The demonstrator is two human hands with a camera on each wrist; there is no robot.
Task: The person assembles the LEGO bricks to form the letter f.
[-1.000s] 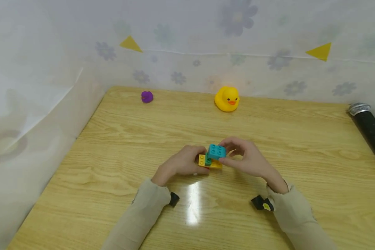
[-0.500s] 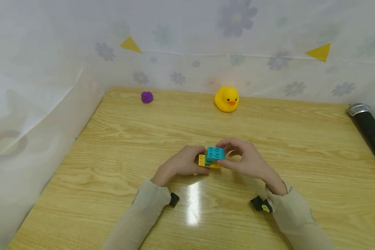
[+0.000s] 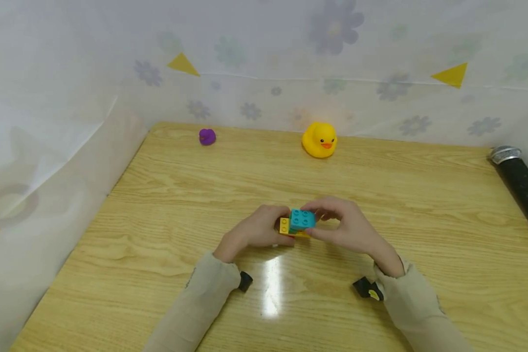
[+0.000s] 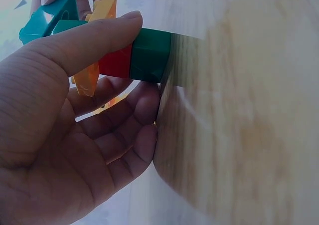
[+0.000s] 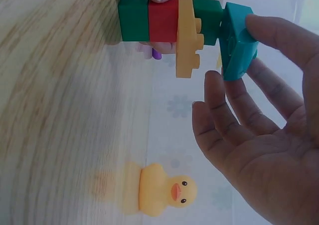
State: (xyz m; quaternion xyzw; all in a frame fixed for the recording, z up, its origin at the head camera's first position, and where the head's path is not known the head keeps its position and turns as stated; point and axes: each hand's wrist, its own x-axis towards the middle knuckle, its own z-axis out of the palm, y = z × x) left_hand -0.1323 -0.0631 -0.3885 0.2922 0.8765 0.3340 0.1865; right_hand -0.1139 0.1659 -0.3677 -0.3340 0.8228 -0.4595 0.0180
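A stack of toy bricks stands on the table, sideways in both wrist views. From the table up come a green brick (image 5: pixel 134 18), a red brick (image 5: pixel 163 19), a longer yellow brick (image 5: pixel 185 45) and a second green brick (image 5: pixel 206 20). My left hand (image 3: pixel 262 225) grips the stack, its thumb across the red brick in the left wrist view. My right hand (image 3: pixel 346 226) pinches a teal brick (image 3: pixel 302 219) with one curved end between thumb and fingers. That brick sits at the upper green brick's top, slightly tilted in the right wrist view; whether its studs are engaged I cannot tell.
Toward the back of the wood-grain table (image 3: pixel 180 171) stand a small purple duck (image 3: pixel 207 137) and a larger yellow duck (image 3: pixel 319 140). A black microphone (image 3: pixel 521 183) lies at the right. White flowered sheeting (image 3: pixel 264 58) hangs behind and at the left.
My right hand has brought the teal brick slightly left and toward me in the head view, over the upper green brick. The left hand holds the stack in the same place.
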